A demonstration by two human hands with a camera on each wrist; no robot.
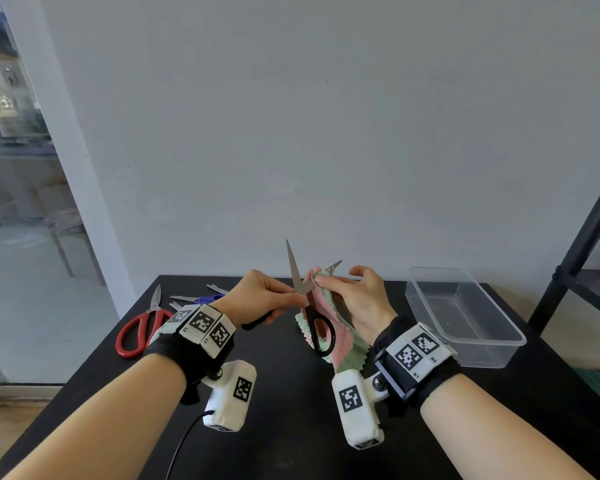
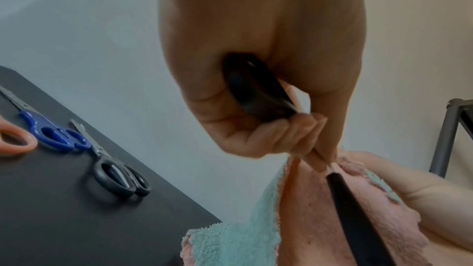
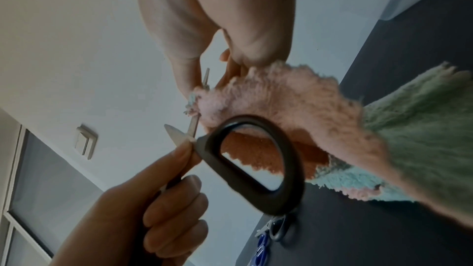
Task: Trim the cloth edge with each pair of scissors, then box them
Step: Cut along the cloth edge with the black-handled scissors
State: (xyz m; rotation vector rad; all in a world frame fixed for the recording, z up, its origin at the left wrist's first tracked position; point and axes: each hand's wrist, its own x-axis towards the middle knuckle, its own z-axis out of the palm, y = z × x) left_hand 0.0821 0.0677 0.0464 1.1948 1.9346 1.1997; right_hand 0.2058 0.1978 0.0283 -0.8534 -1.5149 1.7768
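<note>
L hand (image 1: 257, 299) fingers curled round one handle of black scissors (image 1: 300, 282), blades spread. R hand (image 1: 359, 299) pinches pink-green cloth (image 1: 321, 327) between blades, above table (image 1: 291, 410) ctr. Clear box (image 1: 465, 317) at 3 o'clock; red scissors (image 1: 137, 332) at 9.

"R1", "R2" on right wristband (image 1: 419, 353)

Black worktop (image 1: 291, 427). Far left: red-handled scissors (image 1: 136, 332), blue-handled scissors (image 1: 201, 299) and small black-handled scissors (image 2: 116, 177), lying flat. Far right: clear plastic box (image 1: 465, 315), open, standing upright on the surface.
</note>
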